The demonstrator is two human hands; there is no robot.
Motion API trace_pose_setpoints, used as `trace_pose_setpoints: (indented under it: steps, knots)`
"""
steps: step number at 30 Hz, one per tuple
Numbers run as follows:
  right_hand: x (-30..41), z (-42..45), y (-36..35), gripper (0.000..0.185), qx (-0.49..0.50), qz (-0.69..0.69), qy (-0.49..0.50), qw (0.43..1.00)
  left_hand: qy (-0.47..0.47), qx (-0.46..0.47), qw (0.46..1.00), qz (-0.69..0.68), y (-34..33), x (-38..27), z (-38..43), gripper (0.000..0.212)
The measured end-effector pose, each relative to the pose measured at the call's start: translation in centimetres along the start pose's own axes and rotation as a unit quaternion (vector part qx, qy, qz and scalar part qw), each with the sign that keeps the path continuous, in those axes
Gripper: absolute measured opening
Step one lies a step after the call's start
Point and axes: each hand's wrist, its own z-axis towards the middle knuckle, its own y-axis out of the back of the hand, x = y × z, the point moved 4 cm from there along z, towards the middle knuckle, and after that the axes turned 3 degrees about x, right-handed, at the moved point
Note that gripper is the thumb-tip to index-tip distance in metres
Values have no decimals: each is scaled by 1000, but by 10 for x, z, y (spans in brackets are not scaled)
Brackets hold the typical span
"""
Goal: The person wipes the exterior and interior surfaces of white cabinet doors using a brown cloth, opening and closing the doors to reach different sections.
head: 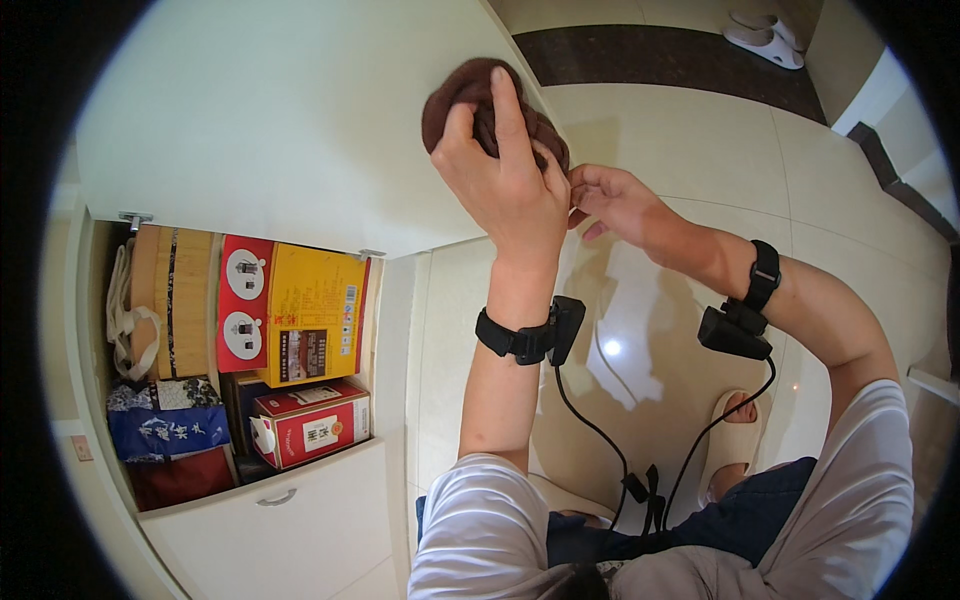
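A dark brown cloth (461,86) lies bunched against the white cabinet door (285,112), close to its free edge. My left hand (506,161) presses on the cloth with spread, partly bent fingers and holds it to the door's face. Just to the right, my right hand (615,199) is at the edge of the same door, its fingertips by the corner; part of them is hidden behind the edge, so a hold on it cannot be told. The door stands swung out on metal hinges.
In the cabinet are a yellow box (315,300), a red box (322,427), a blue bag (169,431) and a round wooden container (184,300). Below is a white drawer front (281,532) with a handle. Black cables hang from my wrist straps. White slippers (765,45) lie on the tiled floor.
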Motion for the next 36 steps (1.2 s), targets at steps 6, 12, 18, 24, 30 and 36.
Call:
trace_pose_setpoints:
  steps: [6, 12, 18, 24, 30, 36]
  knots:
    - [1, 2, -4, 29, 4, -12, 10, 1000, -3, -1, 1000, 9, 2, -2, 6, 67]
    - [5, 2, -5, 28, -3, -16, 3, 1000, -1, -7, 1000, 6, 4, -4, 6, 66]
    - [11, 3, -11, 29, -15, -20, -2, 1000, -6, -5, 1000, -17, 2, -4, 2, 67]
    - [9, 4, -14, 28, -17, -13, -7, 1000, 0, -19, 1000, -11, 3, -4, 9, 65]
    - [-5, 7, -15, 26, 11, 3, -38, 999, 37, 20, 998, -49, -3, 8, -21, 63]
    - [6, 6, -15, 26, 34, 0, 16, 999, 29, -51, 997, -43, 5, 11, 1, 67]
